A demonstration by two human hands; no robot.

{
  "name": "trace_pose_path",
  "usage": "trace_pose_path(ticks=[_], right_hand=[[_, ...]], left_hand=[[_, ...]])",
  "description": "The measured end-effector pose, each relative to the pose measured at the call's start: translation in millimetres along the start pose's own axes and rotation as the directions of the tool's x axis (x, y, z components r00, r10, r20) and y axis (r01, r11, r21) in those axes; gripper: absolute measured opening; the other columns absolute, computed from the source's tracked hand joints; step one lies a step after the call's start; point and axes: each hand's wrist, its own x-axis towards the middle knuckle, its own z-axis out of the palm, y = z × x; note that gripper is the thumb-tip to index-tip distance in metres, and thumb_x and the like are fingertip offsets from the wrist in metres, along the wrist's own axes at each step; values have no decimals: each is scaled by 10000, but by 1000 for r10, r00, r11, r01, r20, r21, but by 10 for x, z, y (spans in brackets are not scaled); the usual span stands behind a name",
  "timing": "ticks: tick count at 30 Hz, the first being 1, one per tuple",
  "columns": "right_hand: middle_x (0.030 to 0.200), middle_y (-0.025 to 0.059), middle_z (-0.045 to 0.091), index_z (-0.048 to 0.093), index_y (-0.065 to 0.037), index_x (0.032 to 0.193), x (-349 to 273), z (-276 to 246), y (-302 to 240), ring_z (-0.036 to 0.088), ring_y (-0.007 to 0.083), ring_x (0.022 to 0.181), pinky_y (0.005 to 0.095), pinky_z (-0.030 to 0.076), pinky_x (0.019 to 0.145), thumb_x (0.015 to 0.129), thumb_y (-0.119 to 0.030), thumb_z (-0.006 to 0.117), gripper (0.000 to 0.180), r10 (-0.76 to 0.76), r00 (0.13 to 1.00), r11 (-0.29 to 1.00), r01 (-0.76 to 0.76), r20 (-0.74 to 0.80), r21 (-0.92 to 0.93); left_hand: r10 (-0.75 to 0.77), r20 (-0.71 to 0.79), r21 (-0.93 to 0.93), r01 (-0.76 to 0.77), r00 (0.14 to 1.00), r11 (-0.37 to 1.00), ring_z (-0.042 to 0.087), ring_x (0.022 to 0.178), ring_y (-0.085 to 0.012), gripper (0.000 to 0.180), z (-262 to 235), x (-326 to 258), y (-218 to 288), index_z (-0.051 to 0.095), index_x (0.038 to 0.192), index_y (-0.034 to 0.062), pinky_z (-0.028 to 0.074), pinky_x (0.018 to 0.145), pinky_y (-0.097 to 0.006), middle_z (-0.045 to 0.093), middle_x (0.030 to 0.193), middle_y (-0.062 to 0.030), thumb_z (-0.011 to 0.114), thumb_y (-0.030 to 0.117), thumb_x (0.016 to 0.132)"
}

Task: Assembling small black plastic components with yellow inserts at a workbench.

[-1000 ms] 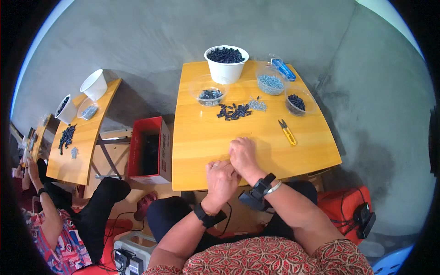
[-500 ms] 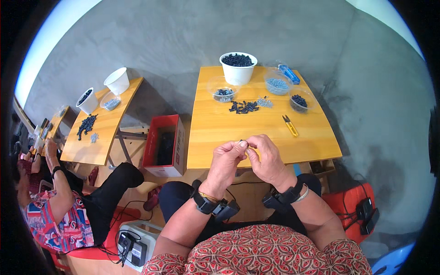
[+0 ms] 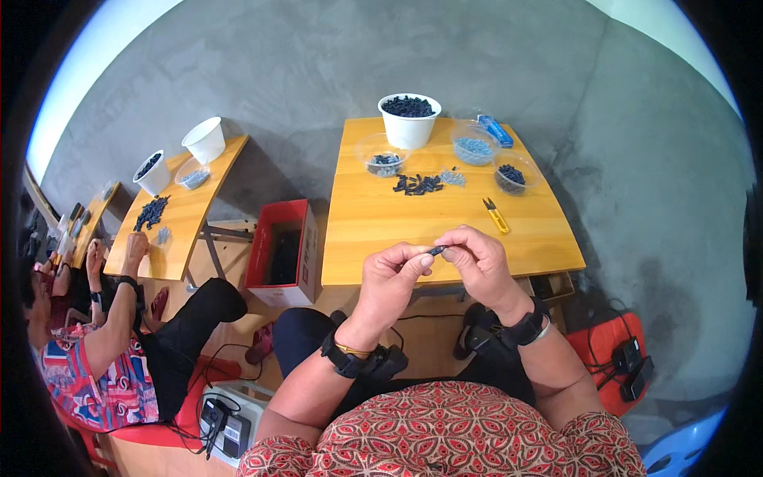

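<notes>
My left hand [image 3: 392,277] pinches one end of a small black plastic piece [image 3: 435,250], held just above the table's near edge. At its other end, my right hand [image 3: 483,264] closes thumb and forefinger on or right beside the piece. Past my hands lie a loose pile of black pieces [image 3: 419,185] and a small heap of silvery pins [image 3: 453,178]. Yellow thread snips [image 3: 497,215] rest on the tabletop to the right.
On my wooden table [image 3: 373,246] stand a white tub [image 3: 409,131] of black pieces, several clear bowls [image 3: 475,147] and a blue box [image 3: 494,130]. A red carton [image 3: 280,253] sits on the floor to the left. A co-worker's hand [image 3: 137,245] is at another table [image 3: 179,230].
My fingertips have drawn apart a little, exposing more of the black piece between them. At the left table the co-worker's hand has come down onto the tabletop near the pile.
</notes>
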Motion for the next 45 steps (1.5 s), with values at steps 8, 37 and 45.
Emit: trace_pose_path(ticks=[8,37,45], right_hand=[[759,34,543,551,-13,950,53,2,69,512,104,694,228,428,646,824,-30,519,132,233,972,933,-216,-24,289],[765,169,586,558,-41,897,676,-920,2003,568,322,727,385,450,643,748,-87,558,156,-73,979,597,-109,-189,-795],[769,173,559,513,-30,799,873,-94,2073,540,339,762,401,428,660,765,-35,503,36,344,933,835,-250,110,-490]], left_hand=[[87,-34,37,-86,996,996,577,675,-113,100,-65,21,10,624,876,-12,467,649,-223,613,753,-55,592,31,791],[-118,-156,132,139,981,981,513,643,-64,141,-479,473,-920,614,905,-17,433,614,-199,567,691,-2,563,95,836],[-143,-67,196,153,987,969,498,665,-60,123,-563,478,-914,619,907,-1,419,626,-191,573,720,-5,566,82,834]])
